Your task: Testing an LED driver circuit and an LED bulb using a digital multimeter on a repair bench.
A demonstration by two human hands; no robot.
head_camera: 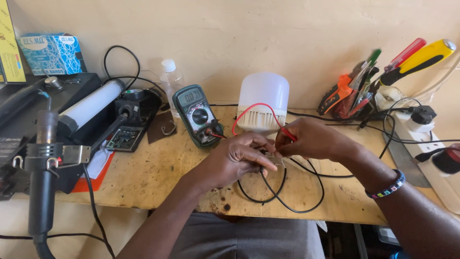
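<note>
Wooden bench: both hands' fingers pinched (red probe).

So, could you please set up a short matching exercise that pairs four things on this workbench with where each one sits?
Things:
1. multimeter
2. white bulb
3. tool holder
4. hot air gun

Places:
A. at the table's near left edge
B. far right, against the wall
C. just behind the left hand and right hand
D. beside the plastic bottle, left of the bulb

Pairs: 1-D, 2-C, 3-B, 4-A
</note>
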